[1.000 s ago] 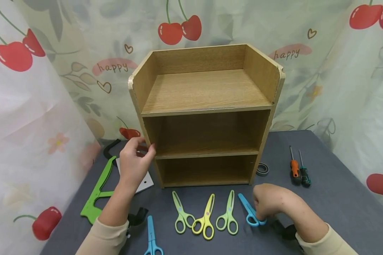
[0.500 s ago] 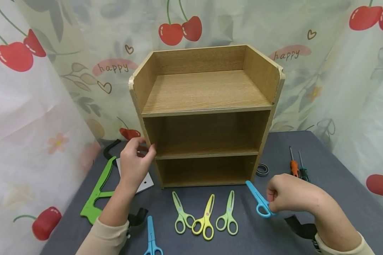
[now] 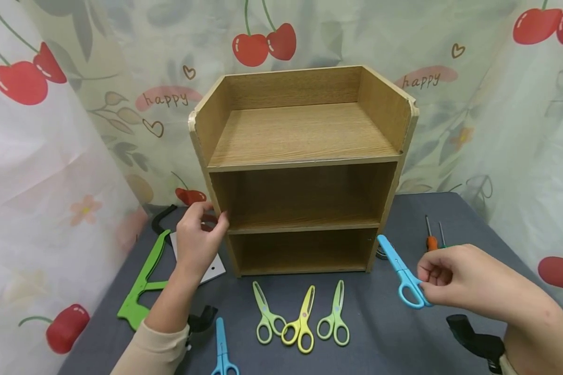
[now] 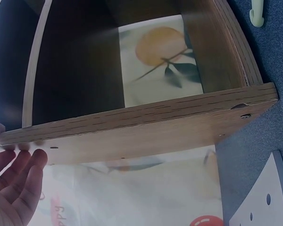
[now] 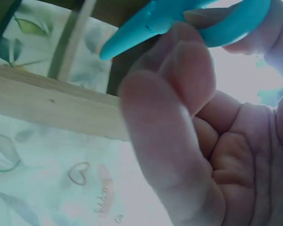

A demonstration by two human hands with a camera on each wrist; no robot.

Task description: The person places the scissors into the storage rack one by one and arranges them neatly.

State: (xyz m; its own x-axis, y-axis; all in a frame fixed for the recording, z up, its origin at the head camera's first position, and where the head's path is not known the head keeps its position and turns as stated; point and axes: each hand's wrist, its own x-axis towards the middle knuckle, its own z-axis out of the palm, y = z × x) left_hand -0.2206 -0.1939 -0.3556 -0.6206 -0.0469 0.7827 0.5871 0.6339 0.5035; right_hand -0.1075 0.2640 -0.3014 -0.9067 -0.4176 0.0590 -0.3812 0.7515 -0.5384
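A small wooden shelf unit point(image 3: 305, 133) stands upright at the back of the table. My left hand point(image 3: 198, 242) grips the edge of its left side panel, thumb at the front and fingers on the outer face point(image 4: 132, 141). On the right, my right hand point(image 3: 469, 281) pinches a pair of blue scissors point(image 3: 399, 263) by one handle loop, blades pointing up and left, raised over the table. In the right wrist view the scissors point(image 5: 155, 19) overlap the shelf unit behind. Two light green scissors point(image 3: 266, 312) point(image 3: 336, 312) and a yellow pair point(image 3: 304, 317) lie before the unit.
Another blue pair of scissors point(image 3: 222, 346) lies at the front left. By my left arm are a green-handled saw point(image 3: 143, 284) and a white plate with holes point(image 3: 214, 268). Two screwdrivers point(image 3: 432, 242), partly hidden by my right hand, lie at the right. Black tape point(image 3: 380, 253) is beside the unit.
The blue scissors have been lifted off the table by my right hand and carried up and to the right. My left hand has stayed on the shelf unit.
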